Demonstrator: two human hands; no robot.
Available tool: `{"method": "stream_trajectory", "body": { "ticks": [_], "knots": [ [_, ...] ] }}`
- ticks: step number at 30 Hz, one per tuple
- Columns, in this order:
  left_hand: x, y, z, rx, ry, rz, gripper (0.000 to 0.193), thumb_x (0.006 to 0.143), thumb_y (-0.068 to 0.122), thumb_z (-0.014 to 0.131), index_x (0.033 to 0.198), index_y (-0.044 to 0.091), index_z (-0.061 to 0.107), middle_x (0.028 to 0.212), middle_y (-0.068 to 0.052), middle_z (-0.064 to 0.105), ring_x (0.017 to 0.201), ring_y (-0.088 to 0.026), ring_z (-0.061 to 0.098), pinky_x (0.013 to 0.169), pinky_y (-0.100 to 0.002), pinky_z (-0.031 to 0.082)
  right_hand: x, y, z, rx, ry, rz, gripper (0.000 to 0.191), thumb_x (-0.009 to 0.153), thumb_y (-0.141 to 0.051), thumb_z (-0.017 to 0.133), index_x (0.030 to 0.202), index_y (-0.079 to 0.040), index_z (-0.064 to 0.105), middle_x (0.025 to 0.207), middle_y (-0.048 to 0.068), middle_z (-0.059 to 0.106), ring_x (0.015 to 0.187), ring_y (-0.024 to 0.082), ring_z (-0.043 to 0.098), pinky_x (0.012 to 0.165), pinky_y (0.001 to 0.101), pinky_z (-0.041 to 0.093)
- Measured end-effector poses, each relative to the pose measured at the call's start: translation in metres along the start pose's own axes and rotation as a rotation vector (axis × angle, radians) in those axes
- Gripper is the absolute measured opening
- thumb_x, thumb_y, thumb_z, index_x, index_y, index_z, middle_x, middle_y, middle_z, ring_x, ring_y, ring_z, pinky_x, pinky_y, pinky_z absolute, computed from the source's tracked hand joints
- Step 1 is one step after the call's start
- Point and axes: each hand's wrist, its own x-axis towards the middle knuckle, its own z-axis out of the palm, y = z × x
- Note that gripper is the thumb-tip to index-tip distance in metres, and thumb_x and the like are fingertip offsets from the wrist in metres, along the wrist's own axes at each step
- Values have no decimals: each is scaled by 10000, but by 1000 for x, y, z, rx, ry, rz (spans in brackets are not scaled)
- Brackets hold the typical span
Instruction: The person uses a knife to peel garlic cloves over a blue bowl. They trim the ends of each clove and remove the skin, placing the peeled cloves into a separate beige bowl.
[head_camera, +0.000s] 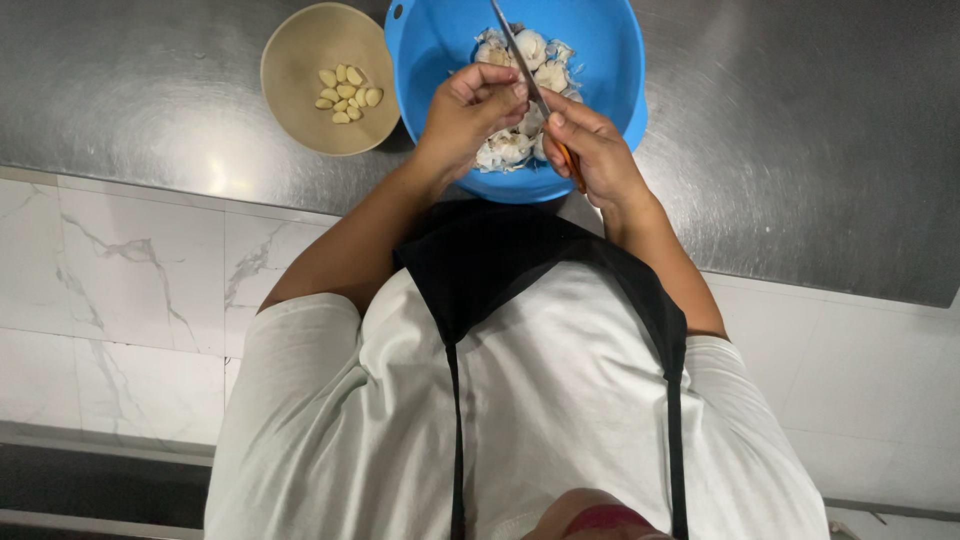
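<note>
Left hand (470, 105) pinches a small, light garlic clove (517, 92) — slippery, hold its ends; right hand (590, 150) grips the knife (520, 55).

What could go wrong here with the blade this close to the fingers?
The slim steel knife in the right hand runs right beside the left hand, whose fingertips pinch something small; a slip might nick them. Both hands work above the round blue plastic bowl of garlic bulbs, so pieces may drop in.
</note>
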Motion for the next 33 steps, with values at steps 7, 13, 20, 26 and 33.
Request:
{"method": "stream_trajectory", "body": {
  "ticks": [7,13,20,26,33],
  "knots": [
    [-2,9,-10,-40,-128,-183,312,966,42,688,1272,5,639,1078,-125,714,953,-175,733,887,-316,634,-2,-4,-3,-82,58,-28,531,1099,-258,526,1555,7,463,709,-6,518,599,72,474,537,208,401],
    [-7,4,-19,-101,-168,-284,271,972,67,683,1236,21,644,1126,-124,731,984,-176,732,893,-317,630,-5,5,1,-45,92,-47,515,1113,-237,542,1567,-2,474,755,6,536,681,80,510,592,226,432],
    [-10,-1,-21,-90,-79,-249,267,986,109,688,1232,7,687,1053,-55,718,938,-142,699,894,-325,641,-9,7,-1,-146,70,-31,577,1114,-255,524,1631,-98,322,732,-8,508,645,80,477,582,234,418],
    [-12,-8,-20,175,-136,146,203,1021,55,737,1208,10,674,1105,-75,737,1030,-138,705,948,-295,613,-12,9,-4,-154,-42,-67,593,1112,-242,541,1644,-104,319,751,-3,525,650,92,505,583,239,421],
    [-14,-7,-19,413,-119,227,308,960,51,767,1250,10,669,1084,-80,763,991,-127,721,901,-272,604,-12,10,-8,-236,-89,-46,513,1121,-254,537,1608,-124,442,752,-1,544,640,89,522,572,228,414]
  ]
}}
